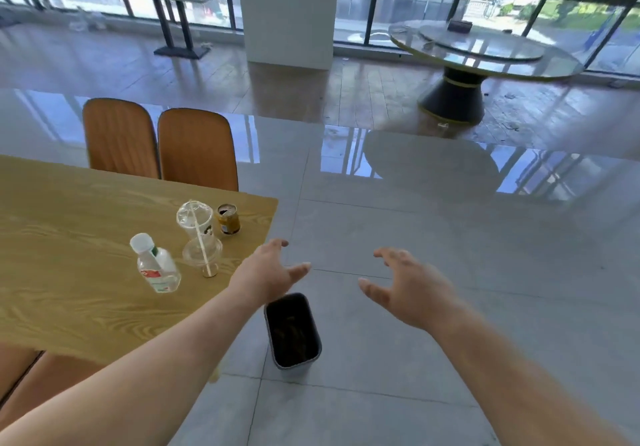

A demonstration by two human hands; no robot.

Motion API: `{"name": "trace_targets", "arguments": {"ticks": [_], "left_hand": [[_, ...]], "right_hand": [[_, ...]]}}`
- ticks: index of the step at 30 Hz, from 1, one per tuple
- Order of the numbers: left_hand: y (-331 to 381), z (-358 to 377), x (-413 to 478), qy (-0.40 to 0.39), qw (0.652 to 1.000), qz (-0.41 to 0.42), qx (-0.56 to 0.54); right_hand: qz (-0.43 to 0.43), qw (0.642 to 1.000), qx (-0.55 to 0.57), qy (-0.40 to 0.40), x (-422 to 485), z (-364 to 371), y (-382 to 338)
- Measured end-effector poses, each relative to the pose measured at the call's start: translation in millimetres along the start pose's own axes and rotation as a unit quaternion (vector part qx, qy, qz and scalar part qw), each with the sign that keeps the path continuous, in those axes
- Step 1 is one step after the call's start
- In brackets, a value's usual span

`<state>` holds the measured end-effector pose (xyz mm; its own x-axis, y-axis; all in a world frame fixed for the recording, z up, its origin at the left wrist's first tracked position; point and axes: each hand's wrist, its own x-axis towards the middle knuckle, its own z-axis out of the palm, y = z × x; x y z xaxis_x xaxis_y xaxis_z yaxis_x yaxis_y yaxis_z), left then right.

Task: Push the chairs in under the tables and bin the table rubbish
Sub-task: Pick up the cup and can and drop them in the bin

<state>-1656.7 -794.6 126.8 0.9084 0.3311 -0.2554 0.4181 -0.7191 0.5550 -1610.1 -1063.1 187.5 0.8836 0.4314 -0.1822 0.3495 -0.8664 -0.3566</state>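
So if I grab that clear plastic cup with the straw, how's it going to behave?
The clear plastic cup looks empty and thin-walled, so probably light and easily crushed. Its long straw leans out, so it may catch the lid beside it.

No text, number or brand can be read anywhere. The small clear plastic bottle with a white cap wears a label with a red patch and green print — too blurred to make out. The short yellow-and-brown drink can carries a pale label panel (its lettering only a smear). The clear plastic cup with a domed lid and white straw shows a dark round mark — unreadable.
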Motion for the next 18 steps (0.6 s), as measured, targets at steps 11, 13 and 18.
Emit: {"name": "trace_targets", "arguments": {"ticks": [11, 13, 18], "left_hand": [[7, -7, -19, 0.124, 0.966, -0.224, -0.042], [-10, -16, -24, 0.144, 0.952, -0.265, -0.053], [-64, -22, -19, 0.202, 0.91, -0.348, -0.1]], "right_hand": [[-0.243, 0.961, -0.086, -0.103, 139, -44, -14], [-0.294, 0.945, -0.086, -0.115, 159, -33, -40], [-0.387, 0.9, -0.113, -0.167, 213, 12, -101]]}}
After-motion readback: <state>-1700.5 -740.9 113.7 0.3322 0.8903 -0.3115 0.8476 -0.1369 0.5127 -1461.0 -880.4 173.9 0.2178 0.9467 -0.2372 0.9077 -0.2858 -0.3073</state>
